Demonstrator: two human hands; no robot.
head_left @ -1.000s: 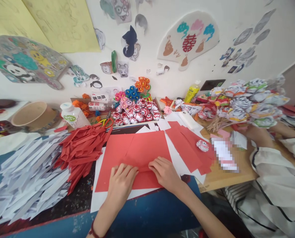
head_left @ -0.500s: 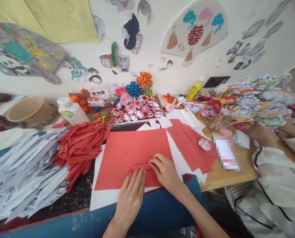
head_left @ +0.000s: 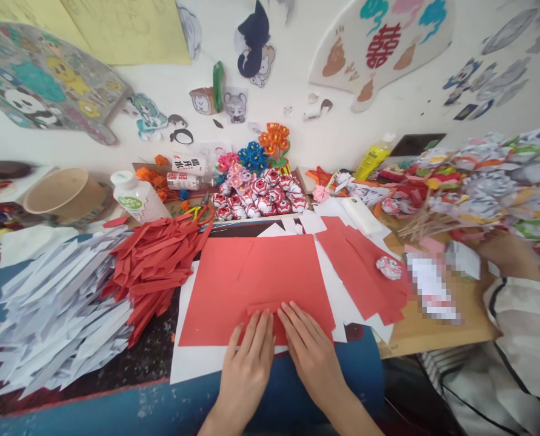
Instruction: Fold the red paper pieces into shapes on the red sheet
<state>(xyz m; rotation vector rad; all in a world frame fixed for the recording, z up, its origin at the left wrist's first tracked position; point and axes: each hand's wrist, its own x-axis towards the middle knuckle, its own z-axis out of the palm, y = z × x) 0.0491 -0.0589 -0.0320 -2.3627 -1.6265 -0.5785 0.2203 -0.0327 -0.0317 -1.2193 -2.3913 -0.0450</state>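
A small folded strip of red paper (head_left: 265,307) lies on a larger red sheet (head_left: 270,263), with a white sheet showing beneath. My left hand (head_left: 250,351) rests flat, fingers stretched out, its fingertips pressing the strip's near edge. Beside it, my right hand (head_left: 310,344) also lies flat with straight fingers, tips touching the strip's right end. Neither hand grasps anything. The fingers cover part of the strip. Left of the sheet are a pile of folded red paper strips (head_left: 160,260) and a bigger pile of white strips (head_left: 65,309).
Red-and-white paper flowers (head_left: 263,197) fill a box at the back. More red sheets (head_left: 356,266) lie to the right, with one paper flower (head_left: 388,267) on them. A white bottle (head_left: 137,197) and scissors (head_left: 201,212) stand behind the strips. Another person's sleeve (head_left: 524,315) is at the right.
My right hand has gone from pinching at the strip's right end to lying flat beside my left hand. The view has shifted slightly, moving the scene right.
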